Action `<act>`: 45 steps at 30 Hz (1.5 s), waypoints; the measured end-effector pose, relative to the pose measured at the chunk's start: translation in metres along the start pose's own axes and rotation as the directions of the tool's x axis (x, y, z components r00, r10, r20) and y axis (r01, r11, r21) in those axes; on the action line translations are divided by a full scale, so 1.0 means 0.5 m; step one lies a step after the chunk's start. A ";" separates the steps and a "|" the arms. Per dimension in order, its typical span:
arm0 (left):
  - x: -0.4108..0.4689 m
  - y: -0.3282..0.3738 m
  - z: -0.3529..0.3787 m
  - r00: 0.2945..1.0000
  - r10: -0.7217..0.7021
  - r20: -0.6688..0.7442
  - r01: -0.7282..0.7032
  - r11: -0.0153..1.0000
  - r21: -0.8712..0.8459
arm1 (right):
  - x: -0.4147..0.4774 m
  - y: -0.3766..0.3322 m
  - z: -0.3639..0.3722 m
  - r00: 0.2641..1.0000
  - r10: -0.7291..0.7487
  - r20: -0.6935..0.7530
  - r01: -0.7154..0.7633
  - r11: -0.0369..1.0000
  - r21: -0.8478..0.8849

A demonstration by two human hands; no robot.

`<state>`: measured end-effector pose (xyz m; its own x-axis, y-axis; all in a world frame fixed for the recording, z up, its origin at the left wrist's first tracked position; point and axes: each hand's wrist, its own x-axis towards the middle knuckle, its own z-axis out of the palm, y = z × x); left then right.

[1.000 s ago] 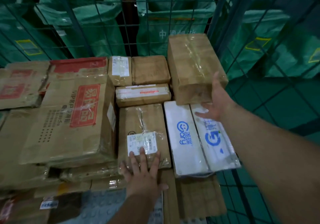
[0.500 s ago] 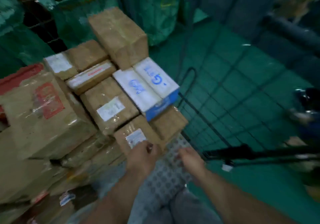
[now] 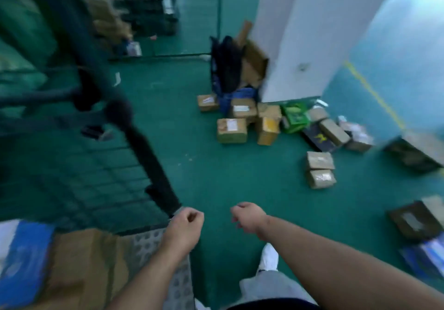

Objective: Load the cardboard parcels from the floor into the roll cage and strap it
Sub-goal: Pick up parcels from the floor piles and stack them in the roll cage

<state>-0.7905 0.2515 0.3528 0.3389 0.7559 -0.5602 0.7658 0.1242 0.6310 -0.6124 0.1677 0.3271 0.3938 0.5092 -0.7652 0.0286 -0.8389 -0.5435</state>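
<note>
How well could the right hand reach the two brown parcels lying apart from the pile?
Probably not from here. The right hand hangs empty near the body, and the two parcels lie farther off across open green floor. Nothing blocks the path, so stepping closer and bending should do.

L hand [image 3: 184,223], R hand [image 3: 248,216] loose-curled, empty

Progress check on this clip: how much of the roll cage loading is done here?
Done: a brown parcel and a blue-white box sit in the roll cage. In hand: nothing; the left hand and right hand are empty. Left: a cluster of floor parcels by the pillar, a pair of parcels nearer, then strapping.
</note>
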 end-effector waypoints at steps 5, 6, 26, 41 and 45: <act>0.071 0.186 0.186 0.988 0.090 0.123 -0.102 0.990 0.096 | 0.008 0.144 -0.220 0.988 0.088 -0.126 -0.051 0.961 0.271; 0.082 0.226 0.232 0.984 0.093 0.152 -0.112 0.987 0.119 | 0.015 0.178 -0.268 0.982 0.109 -0.153 -0.057 0.950 0.308; 0.336 0.607 0.469 0.994 -0.084 0.074 0.058 0.954 0.294 | 0.325 0.175 -0.790 0.989 0.078 -0.126 -0.048 0.973 0.226; 0.848 0.863 0.327 0.989 -0.050 0.137 -0.006 0.925 0.380 | 0.626 -0.224 -1.024 0.979 0.076 -0.189 -0.064 0.995 0.072; 0.975 0.976 0.311 0.989 -0.023 0.146 -0.033 0.930 0.365 | 0.692 -0.320 -1.084 0.967 0.087 -0.239 -0.062 0.992 0.112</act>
<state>-0.1666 0.5805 0.3042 0.3976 0.6508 -0.6468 0.9011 -0.1438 0.4092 0.0171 0.3740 0.3362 0.6033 0.3731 -0.7048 -0.0989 -0.8420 -0.5304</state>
